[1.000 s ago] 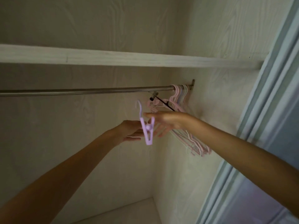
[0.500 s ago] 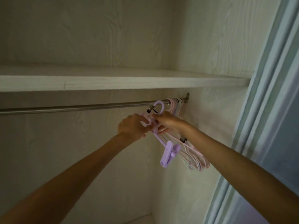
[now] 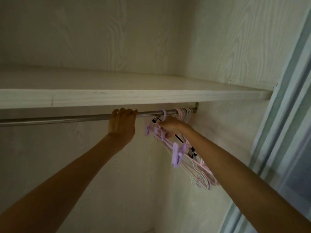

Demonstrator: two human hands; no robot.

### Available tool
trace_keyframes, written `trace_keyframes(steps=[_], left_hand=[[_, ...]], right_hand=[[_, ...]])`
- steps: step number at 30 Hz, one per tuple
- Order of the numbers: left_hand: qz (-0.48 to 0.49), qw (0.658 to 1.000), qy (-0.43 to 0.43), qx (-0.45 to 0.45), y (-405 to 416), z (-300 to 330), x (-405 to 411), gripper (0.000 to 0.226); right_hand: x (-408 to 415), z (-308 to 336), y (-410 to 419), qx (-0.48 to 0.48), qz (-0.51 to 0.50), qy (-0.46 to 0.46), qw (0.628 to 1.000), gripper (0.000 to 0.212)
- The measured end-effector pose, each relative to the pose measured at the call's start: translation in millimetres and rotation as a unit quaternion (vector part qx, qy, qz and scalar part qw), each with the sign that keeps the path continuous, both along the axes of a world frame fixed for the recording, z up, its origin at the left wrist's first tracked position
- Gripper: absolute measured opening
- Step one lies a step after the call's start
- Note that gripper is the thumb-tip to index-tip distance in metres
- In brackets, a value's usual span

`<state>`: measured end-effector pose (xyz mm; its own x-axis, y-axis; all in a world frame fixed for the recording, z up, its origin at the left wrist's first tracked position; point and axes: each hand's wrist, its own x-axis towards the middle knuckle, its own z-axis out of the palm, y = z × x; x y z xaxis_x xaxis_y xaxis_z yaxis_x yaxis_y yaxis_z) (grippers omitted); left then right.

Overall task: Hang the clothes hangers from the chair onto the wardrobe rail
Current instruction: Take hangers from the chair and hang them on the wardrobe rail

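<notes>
Fingers (image 3: 125,111) of the left hand (image 3: 122,126) curl over the wardrobe rail (image 3: 58,118) at mid-frame; the right hand (image 3: 170,126) pinches the purple clip hanger (image 3: 178,153), its hook (image 3: 162,113) over the rail, right of centre. Letting go early could swing it into the pink hangers (image 3: 183,115), tangling clips.

The rail (image 3: 67,118) ran off the left edge, and the left hand (image 3: 122,125) covered a stretch of it. The right hand (image 3: 170,126) hid the purple clip hanger's (image 3: 176,155) neck, and the pink hangers (image 3: 202,174) behind overlapped too closely to count.
</notes>
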<state>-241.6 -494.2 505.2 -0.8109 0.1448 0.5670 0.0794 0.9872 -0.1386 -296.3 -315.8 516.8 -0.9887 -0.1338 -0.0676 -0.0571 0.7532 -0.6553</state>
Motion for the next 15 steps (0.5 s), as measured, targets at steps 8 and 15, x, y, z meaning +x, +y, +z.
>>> trace_keyframes(steps=[8, 15], left_hand=[[-0.001, 1.0, -0.015, -0.001, -2, 1, 2, 0.056], [0.052, 0.997, -0.008, -0.052, 11, -10, 5, 0.063]], right_hand=[[13, 27, 22, 0.164, -0.033, 0.168, 0.971, 0.046], [13, 25, 13, 0.258, 0.123, 0.227, 0.931, 0.05]])
